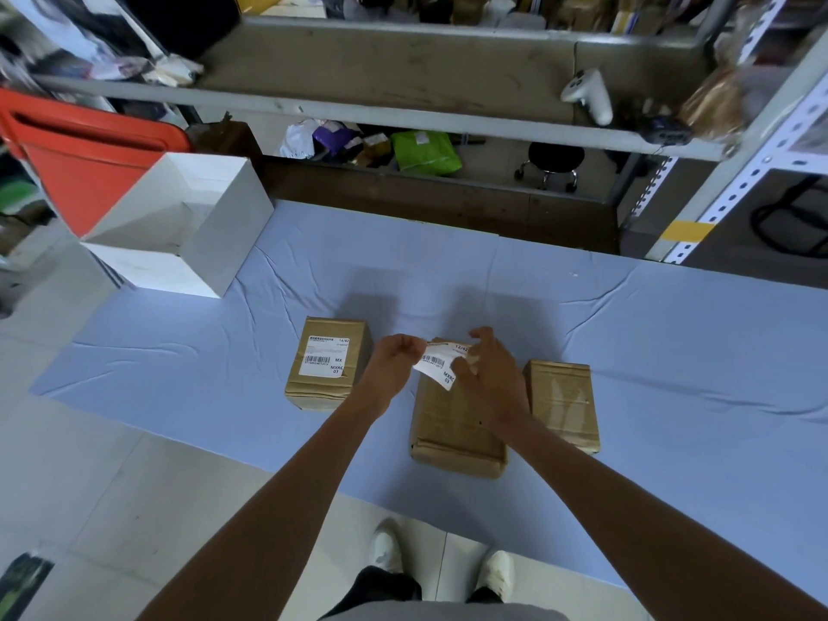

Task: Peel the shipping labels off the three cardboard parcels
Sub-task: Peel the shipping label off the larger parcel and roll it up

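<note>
Pinching opposite edges, the left hand [396, 358] and right hand [486, 367] held the label [433, 363] above the middle parcel [452, 428]. Judged thin, limp, sticky and tearable; best gripped at corners, peeled slowly.

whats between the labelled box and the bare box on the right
In the head view, the middle parcel lies between them. Above its far end the left hand and right hand pinch its label.
</note>
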The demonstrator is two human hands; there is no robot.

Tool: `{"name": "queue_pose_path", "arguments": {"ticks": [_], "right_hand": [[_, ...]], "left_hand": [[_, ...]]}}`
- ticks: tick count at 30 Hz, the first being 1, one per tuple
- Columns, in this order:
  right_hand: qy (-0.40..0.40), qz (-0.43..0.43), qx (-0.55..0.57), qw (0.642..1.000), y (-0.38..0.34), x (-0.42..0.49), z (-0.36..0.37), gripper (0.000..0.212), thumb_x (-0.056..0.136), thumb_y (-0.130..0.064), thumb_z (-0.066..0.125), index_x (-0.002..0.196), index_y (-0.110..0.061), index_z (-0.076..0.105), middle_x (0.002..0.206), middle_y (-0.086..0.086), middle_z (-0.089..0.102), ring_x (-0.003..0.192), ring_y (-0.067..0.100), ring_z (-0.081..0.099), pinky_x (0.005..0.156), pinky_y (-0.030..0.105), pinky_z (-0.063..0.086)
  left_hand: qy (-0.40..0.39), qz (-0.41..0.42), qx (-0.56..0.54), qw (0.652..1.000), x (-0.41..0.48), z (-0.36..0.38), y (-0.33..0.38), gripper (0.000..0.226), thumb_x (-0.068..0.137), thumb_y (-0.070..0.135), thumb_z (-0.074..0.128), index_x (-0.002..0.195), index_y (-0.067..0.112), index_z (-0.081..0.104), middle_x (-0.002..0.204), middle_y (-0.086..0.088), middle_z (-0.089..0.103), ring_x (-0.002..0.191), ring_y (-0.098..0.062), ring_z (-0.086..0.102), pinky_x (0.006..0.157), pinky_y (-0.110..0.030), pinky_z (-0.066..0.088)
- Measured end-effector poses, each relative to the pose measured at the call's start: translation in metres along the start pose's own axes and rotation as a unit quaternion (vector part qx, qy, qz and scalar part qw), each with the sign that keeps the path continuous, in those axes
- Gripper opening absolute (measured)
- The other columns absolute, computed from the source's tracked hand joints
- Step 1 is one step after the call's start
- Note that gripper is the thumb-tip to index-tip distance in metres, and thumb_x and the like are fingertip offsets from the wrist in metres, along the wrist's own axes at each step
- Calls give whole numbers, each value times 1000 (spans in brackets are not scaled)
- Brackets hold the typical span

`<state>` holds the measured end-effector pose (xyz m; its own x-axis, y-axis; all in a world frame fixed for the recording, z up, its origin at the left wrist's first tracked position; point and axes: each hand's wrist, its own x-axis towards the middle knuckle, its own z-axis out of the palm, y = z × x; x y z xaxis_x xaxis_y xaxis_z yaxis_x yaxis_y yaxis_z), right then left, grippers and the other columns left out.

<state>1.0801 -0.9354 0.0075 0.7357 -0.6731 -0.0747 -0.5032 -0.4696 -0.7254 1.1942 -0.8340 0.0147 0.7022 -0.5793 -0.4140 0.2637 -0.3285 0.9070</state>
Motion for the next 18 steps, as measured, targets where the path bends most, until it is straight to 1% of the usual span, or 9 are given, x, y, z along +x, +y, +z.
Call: {"name": "queue_pose_path", "arguments": {"ticks": [1, 3, 6, 9, 11, 12, 14, 16, 18], "right_hand": [[-13, -17, 22, 1000, -3, -2, 0, 57, 85, -19, 61, 137, -15, 37, 119, 8, 56, 101, 24, 60, 81, 40, 54], [-59, -74, -16, 995, -4, -3, 1, 63, 86, -11, 61, 142, -16, 32, 122, 9, 49, 99, 23, 59, 76, 36, 56], [-64, -117, -70, 989, -1, -2, 2, 44, 89, -5, 60, 131, -6, 48, 125, 13, 47, 104, 28, 60, 80, 31, 53], [-41, -78, -1, 996, -3, -3, 2, 43, 83, -18, 71, 121, -3, 57, 116, 10, 54, 100, 23, 61, 81, 30, 54], [-27, -60, 30, 997, -5, -3, 0, 41, 83, -28, 72, 116, -7, 61, 111, 6, 59, 96, 19, 62, 83, 31, 53], [-16, -50, 46, 998, -5, -2, -1, 35, 86, -28, 70, 113, -8, 64, 109, 7, 62, 96, 19, 63, 84, 32, 52], [-2, -29, 60, 998, -5, 2, -3, 24, 88, -14, 66, 111, -7, 67, 109, 9, 67, 96, 22, 65, 87, 31, 51], [-1, -1, 73, 997, -5, 5, -6, 30, 82, -3, 67, 112, -7, 67, 107, 10, 70, 92, 21, 67, 88, 31, 53], [-3, 10, 87, 996, -7, 6, -9, 37, 76, 1, 72, 112, -8, 68, 99, 9, 72, 88, 20, 67, 88, 34, 54]], "left_hand": [[6, 2, -6, 1000, 2, 1, 0, 31, 97, 14, 52, 66, 14, 57, 70, 2, 60, 65, -6, 56, 61, -14, 46], [18, 0, -30, 999, 5, 2, 0, 30, 97, 14, 52, 68, 13, 57, 74, -1, 64, 68, -9, 63, 62, -18, 52], [36, -3, -48, 998, 7, 1, 2, 22, 97, 15, 53, 75, 10, 57, 81, -6, 68, 74, -16, 68, 59, -23, 56], [23, 14, -65, 998, 5, 1, 2, 18, 95, 9, 54, 78, 9, 54, 81, -7, 66, 71, -13, 68, 56, -21, 56], [15, 22, -72, 997, 3, 0, 2, 15, 93, 4, 56, 80, 9, 53, 83, -7, 63, 73, -15, 65, 55, -18, 55], [14, 26, -73, 997, 2, -1, 3, 15, 91, 1, 58, 81, 10, 54, 84, -7, 61, 75, -15, 64, 55, -16, 55], [9, 35, -68, 997, 0, -3, 2, 21, 85, -7, 62, 81, 12, 54, 86, -6, 58, 78, -14, 62, 57, -14, 54], [-4, 41, -70, 997, -3, -6, 1, 25, 81, -11, 65, 81, 12, 55, 89, -6, 60, 81, -14, 62, 61, -14, 54], [-23, 45, -78, 996, -6, -9, 2, 27, 79, -14, 65, 82, 11, 56, 89, -7, 62, 82, -15, 63, 66, -14, 55]]}}
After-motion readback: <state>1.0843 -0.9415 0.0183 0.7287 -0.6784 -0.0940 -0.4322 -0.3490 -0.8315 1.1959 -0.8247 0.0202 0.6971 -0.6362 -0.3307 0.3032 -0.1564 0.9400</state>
